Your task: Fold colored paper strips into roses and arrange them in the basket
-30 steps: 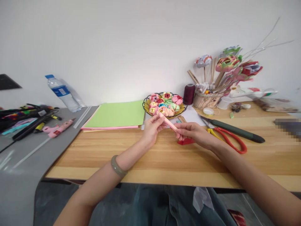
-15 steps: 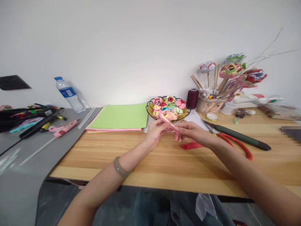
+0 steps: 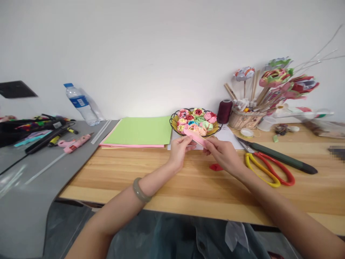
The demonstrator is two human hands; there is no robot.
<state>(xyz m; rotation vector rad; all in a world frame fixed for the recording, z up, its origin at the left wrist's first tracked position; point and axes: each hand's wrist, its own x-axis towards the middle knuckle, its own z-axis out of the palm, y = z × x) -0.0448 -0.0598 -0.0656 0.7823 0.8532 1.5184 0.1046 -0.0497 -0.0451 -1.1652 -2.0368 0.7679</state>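
Between my two hands, just in front of the basket, is a folded strip of pink paper (image 3: pixel 196 137). My left hand (image 3: pixel 180 149) pinches its left end, with a bangle on that wrist. My right hand (image 3: pixel 220 151) grips the strip's other end between thumb and fingers. A small red paper piece (image 3: pixel 216 167) lies on the wooden table beneath my right hand, partly hidden by it. Directly behind my hands stands a yellow, dark-rimmed basket (image 3: pixel 172 125) of paper flowers (image 3: pixel 198 120).
Green paper (image 3: pixel 142 131) tops a stack at left. Scissors (image 3: pixel 277 169) with red and yellow handles and a dark green tool (image 3: pixel 285 157) lie at right. Behind are a thread spool (image 3: pixel 224 111) and a flower-filled container (image 3: pixel 244 119). A glue gun (image 3: pixel 78 143) and bottle (image 3: pixel 81 104) are at left.
The pink strip now shows its flat, broad face between my hands, where its layered edge showed before. The view has shifted slightly, uncovering the scissors' yellow handle; less of the red piece shows.
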